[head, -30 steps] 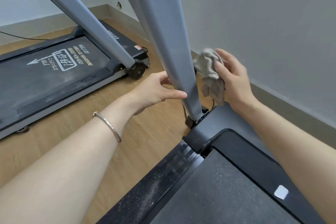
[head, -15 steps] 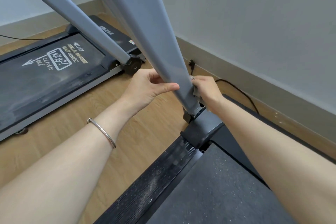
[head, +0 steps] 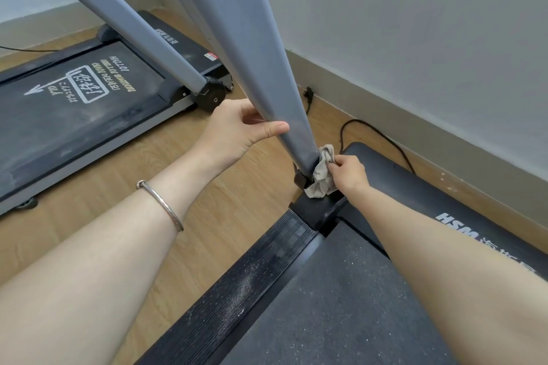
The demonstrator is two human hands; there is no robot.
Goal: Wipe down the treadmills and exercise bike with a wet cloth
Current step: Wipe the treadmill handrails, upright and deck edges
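Note:
A grey upright post [head: 237, 47] rises from the front left corner of the near black treadmill [head: 320, 305]. My left hand [head: 237, 127] grips the post low down, thumb across its front. My right hand [head: 347, 172] holds a crumpled beige cloth [head: 321, 178] against the foot of the post, right above the black base joint [head: 318, 210]. A second treadmill [head: 77, 104] with white printed markings on its belt lies to the left, with its own grey post [head: 118, 18].
Wood floor [head: 124, 175] runs between the two treadmills. A black power cable [head: 373, 133] and plug [head: 308, 95] lie on the floor by the baseboard on the right. The grey wall stands close behind. Dust speckles the near treadmill's side rail [head: 237, 290].
My right hand has carried the cloth down the post from mid-height to its foot. My left hand stays on the post. The view has dropped lower and closer.

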